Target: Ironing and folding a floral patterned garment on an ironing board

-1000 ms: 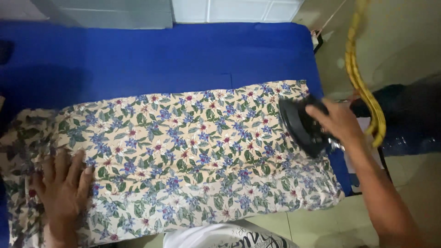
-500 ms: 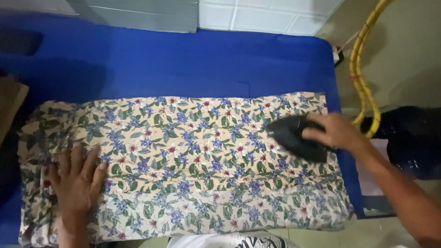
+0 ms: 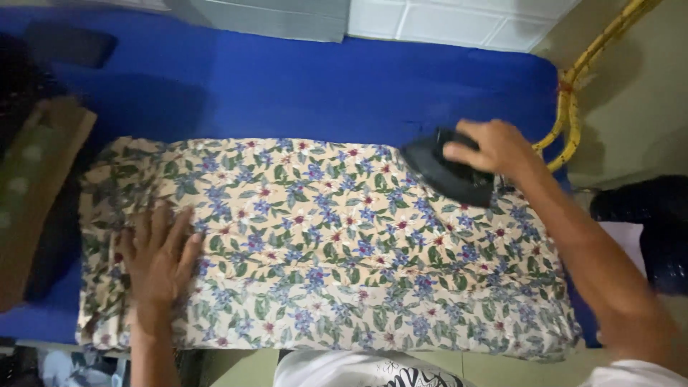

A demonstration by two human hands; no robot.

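A floral cloth (image 3: 322, 244), cream with blue flowers and green leaves, lies spread across a blue padded ironing table (image 3: 287, 86). My left hand (image 3: 159, 256) presses flat on the cloth's left part, fingers apart. My right hand (image 3: 491, 147) grips the handle of a black iron (image 3: 444, 172), which rests on the cloth's upper right area, its tip pointing left.
A yellow hose or cord (image 3: 580, 86) hangs at the right beside the table's end. A brown and green folded item (image 3: 36, 186) lies at the left edge. A dark object (image 3: 645, 229) sits at the far right. White tiles (image 3: 459, 21) line the wall behind.
The iron, in my right hand, has slid left along the cloth from its right end. My left hand has stayed pressed on the cloth's left part.
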